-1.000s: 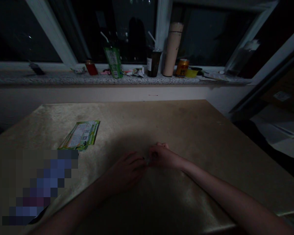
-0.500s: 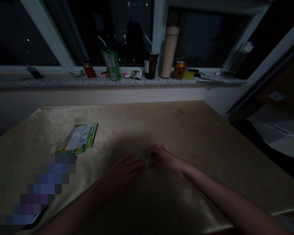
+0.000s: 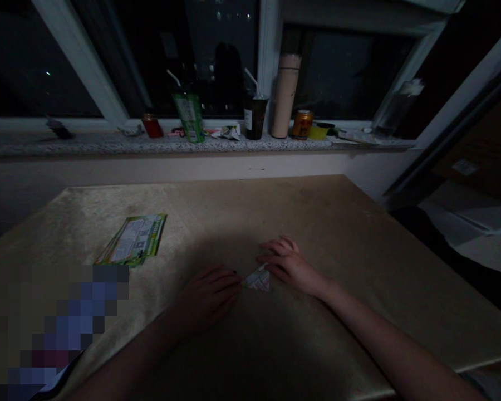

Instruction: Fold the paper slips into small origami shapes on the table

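A small folded paper triangle [image 3: 259,280], printed in pale colours with reddish marks, lies on the table [image 3: 217,206] between my hands. My left hand [image 3: 211,295] rests flat with its fingertips at the paper's left point; the fingers are stretched out. On the other side, my right hand [image 3: 292,266] has its fingers spread, with the lower fingertips at the paper's upper right corner. Whether they press on it is hard to tell in the dim light. A fanned stack of green printed packets or cards [image 3: 136,239] lies farther left.
Behind the table runs a speckled window sill [image 3: 121,146]. On it stand a green carton [image 3: 188,117] with a straw, a dark drink cup [image 3: 254,118], a tall pink flask [image 3: 286,94], an orange can [image 3: 303,123] and a red jar [image 3: 152,126]. A pixelated patch covers the lower left.
My right hand has gone from a closed pinch to spread fingers and shifted slightly right, exposing the folded paper. My left hand stays almost in place. The view has tilted slightly.
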The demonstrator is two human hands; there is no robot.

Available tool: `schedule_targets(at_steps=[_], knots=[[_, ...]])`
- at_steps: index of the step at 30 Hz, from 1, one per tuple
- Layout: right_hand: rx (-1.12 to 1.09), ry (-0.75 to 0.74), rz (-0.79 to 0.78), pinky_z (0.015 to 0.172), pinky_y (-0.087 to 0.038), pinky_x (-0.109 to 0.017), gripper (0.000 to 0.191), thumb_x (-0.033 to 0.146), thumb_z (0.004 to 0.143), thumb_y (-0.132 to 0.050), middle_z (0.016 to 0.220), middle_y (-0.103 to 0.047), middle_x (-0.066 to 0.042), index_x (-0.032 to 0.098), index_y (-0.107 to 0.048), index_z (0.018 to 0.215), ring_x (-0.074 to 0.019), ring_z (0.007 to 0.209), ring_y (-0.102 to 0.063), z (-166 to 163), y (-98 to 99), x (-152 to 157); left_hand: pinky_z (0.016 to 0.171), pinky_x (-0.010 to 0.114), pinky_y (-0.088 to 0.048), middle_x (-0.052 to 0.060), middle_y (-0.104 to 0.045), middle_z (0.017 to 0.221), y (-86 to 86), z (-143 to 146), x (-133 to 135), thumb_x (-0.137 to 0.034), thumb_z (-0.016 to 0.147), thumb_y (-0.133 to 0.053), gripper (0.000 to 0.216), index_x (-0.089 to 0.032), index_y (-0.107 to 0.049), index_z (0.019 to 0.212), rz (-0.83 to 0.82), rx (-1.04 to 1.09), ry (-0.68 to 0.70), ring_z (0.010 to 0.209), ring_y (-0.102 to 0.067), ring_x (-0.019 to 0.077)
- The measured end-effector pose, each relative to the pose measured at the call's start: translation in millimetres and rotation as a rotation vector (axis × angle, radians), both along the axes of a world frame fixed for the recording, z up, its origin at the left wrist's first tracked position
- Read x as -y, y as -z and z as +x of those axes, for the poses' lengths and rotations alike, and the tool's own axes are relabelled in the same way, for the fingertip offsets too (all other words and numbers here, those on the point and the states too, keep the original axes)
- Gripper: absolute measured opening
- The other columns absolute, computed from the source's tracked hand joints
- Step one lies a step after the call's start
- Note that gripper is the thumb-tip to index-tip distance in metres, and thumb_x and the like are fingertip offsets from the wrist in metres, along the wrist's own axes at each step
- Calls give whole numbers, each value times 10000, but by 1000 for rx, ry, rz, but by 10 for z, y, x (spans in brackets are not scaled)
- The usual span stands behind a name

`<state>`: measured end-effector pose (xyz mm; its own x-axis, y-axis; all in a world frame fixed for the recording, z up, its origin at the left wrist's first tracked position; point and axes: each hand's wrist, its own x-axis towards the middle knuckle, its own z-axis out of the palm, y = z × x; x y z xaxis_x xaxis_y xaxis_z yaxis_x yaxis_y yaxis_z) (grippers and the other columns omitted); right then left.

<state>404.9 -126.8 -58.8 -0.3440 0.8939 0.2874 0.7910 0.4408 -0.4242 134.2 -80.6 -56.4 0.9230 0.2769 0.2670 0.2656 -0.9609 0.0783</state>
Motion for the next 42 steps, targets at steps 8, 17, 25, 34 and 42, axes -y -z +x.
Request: schedule_targets(at_steps=[8,17,25,34,42], knots=[[-110,-80,-65,1070,-212,-445,150,282,820,-680,1151,-646,-36,252,-696,966,-188,1128,-536,-68,-31,60,973,430,-395,36,-664,1144,-26,16,-13,-231,929,-461,251,-217,-650,1094,6,24,-99,1058,-580,215],[-68,-119,-12,1090,-181,-450,230,320,819,-668,1133,-652,-34,262,-672,1042,-191,1116,-534,-268,0,106,1013,481,-334,64,-579,1272,1,20,-18,-362,929,-479,331,-229,-585,1213,15,-7,-221,1160,-497,259],[-138,33,-12,1055,-218,-443,208,292,805,-683,1105,-654,-42,259,-699,1009,-209,1089,-527,-457,91,138,982,456,-350,134,-594,1242,-54,155,150,-624,823,-523,663,-120,-539,1254,-28,-48,-235,1118,-526,297],[-465,1,-160,942,-392,-386,176,153,802,-641,1055,-678,-45,250,-725,922,-192,1010,-589,-426,45,95,936,412,-392,89,-635,1154,-61,199,156,-547,901,-472,493,-177,-549,1218,7,13,-202,1041,-567,250],[-804,60,-423,690,-495,-282,202,262,820,-597,880,-702,-45,186,-672,991,-171,780,-645,-508,19,123,914,395,-456,101,-593,1246,14,97,53,-422,944,-465,468,-198,-414,1352,54,33,-135,1139,-545,255]])
